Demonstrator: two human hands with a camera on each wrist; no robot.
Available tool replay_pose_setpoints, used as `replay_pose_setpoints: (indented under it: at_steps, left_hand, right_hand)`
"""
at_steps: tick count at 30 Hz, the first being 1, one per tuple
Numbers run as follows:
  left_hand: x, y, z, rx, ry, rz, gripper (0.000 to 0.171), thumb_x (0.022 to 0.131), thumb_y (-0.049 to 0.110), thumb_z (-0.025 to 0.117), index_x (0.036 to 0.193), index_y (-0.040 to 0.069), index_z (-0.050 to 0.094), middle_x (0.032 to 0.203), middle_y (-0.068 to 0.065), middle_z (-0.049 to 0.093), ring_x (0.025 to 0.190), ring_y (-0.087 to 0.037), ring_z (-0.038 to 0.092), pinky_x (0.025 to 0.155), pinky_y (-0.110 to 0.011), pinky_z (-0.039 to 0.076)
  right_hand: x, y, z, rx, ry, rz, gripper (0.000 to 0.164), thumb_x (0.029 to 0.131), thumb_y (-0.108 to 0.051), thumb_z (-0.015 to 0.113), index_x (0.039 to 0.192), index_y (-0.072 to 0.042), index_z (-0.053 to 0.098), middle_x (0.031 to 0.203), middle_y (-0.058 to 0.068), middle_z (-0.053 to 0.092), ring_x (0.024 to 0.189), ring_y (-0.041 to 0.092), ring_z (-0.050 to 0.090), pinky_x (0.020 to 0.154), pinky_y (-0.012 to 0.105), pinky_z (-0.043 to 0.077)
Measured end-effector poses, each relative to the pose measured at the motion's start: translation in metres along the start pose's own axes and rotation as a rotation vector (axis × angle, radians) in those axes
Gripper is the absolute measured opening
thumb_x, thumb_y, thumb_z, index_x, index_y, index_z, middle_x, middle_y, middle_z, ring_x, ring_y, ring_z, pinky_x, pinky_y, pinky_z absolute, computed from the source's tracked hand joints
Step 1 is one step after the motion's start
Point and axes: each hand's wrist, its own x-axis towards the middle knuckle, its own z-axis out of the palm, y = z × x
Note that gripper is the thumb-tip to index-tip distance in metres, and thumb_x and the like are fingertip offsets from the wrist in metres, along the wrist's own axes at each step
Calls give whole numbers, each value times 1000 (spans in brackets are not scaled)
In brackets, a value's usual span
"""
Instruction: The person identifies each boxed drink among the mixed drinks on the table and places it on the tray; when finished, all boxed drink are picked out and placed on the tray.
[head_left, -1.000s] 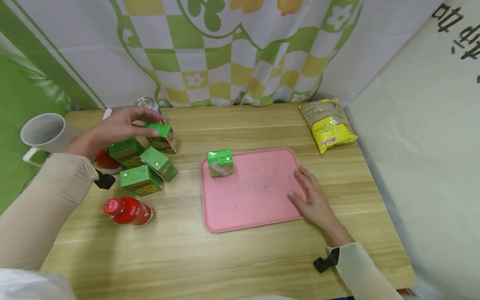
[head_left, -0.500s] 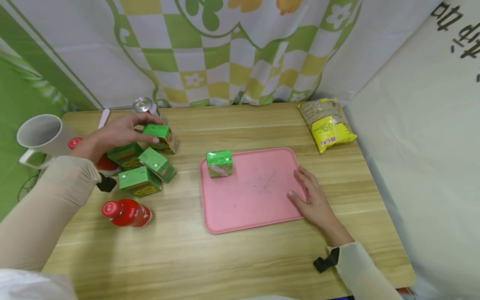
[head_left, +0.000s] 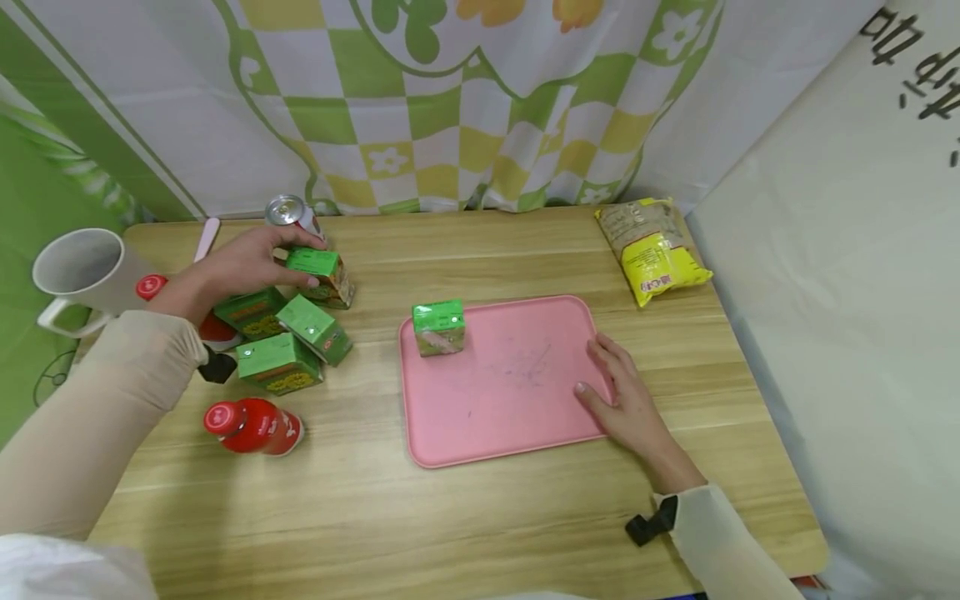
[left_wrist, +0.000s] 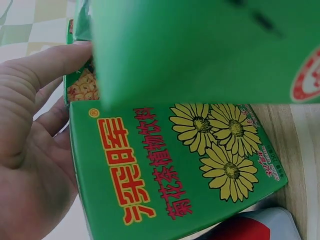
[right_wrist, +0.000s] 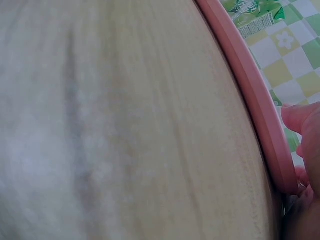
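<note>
In the head view my left hand is at the back left, pinching a small green-topped drink carton between thumb and fingers. The carton stands on the table. In the left wrist view the hand is behind a green chrysanthemum tea carton, its thumb on the carton with a yellow-brown picture. A blurred green carton fills the upper foreground. My right hand rests at the right rim of a pink tray, fingers fairly straight. Another green drink carton stands in the tray's back-left corner.
Nearby are several green cartons, a red bottle, a can and a white mug. Another red-capped bottle is partly hidden by the left arm. A yellow snack bag lies at the back right.
My left hand has lowered slightly around the back carton, uncovering more of the can. Over the last half second it has hardly moved. The right hand and tray have stayed put.
</note>
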Motion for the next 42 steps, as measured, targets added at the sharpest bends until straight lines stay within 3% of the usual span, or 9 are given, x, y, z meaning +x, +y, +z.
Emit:
replay_pose_setpoints:
  at_steps: [6, 10, 15, 21, 24, 31, 36, 42]
  left_hand:
    - [-3, 8, 0, 67, 16, 2, 52, 90, 25, 81, 136, 11, 62, 135, -17, 57, 118, -33, 52, 94, -49, 42]
    - [-5, 18, -2, 65, 33, 9, 53, 91, 27, 80, 137, 10, 60, 139, -15, 55, 122, -33, 51, 92, -50, 44]
    - [-7, 42, -11, 82, 71, 23, 59, 91, 34, 79, 140, 9, 58, 143, -15, 51, 127, -35, 47, 95, -54, 43]
    - [-11, 82, -11, 84, 154, 48, 61, 89, 40, 79, 137, 7, 61, 133, -14, 59, 122, -33, 50, 94, -55, 41]
    - [-10, 105, -6, 87, 168, 56, 60, 88, 42, 80, 135, 8, 62, 130, -12, 61, 119, -32, 52, 93, -52, 42]
    - [-6, 153, 12, 109, 128, 118, 55, 88, 41, 80, 132, 12, 64, 123, -5, 63, 111, -22, 55, 85, -43, 47]
    - [-3, 179, 25, 72, 109, 158, 52, 87, 36, 82, 129, 12, 66, 122, -5, 64, 119, -23, 52, 90, -44, 48]
    - [14, 206, 50, 1, 79, 250, 46, 85, 27, 85, 126, 12, 69, 113, -1, 66, 111, -19, 54, 90, -40, 47]
  right_hand:
    - [0, 2, 1, 9, 2, -4, 68, 97, -24, 70, 155, -6, 40, 165, 7, 24, 147, 37, 26, 111, 66, 25]
    - [0, 5, 0, 20, 7, -10, 67, 97, -24, 70, 155, -7, 40, 165, 7, 23, 147, 37, 26, 111, 66, 26]
    - [-1, 6, 1, 27, 13, -12, 67, 97, -25, 71, 155, -8, 40, 165, 7, 24, 147, 37, 26, 111, 66, 26]
    - [-3, 9, 0, 17, 15, -19, 67, 98, -26, 69, 156, -9, 39, 165, 7, 23, 147, 37, 26, 111, 66, 26]
    - [-4, 10, -1, 11, 22, -28, 66, 99, -26, 68, 156, -8, 39, 165, 8, 23, 147, 37, 26, 111, 66, 26]
    - [-4, 12, -2, 6, 29, -48, 67, 99, -26, 67, 156, -8, 38, 165, 9, 23, 147, 39, 25, 111, 68, 25]
    - [-2, 10, 0, 7, 17, -57, 67, 100, -29, 67, 157, -10, 37, 165, 9, 23, 147, 38, 25, 110, 68, 25]
    - [-1, 11, 2, 16, 21, -61, 68, 99, -30, 67, 157, -10, 37, 165, 9, 23, 147, 38, 25, 111, 67, 25]
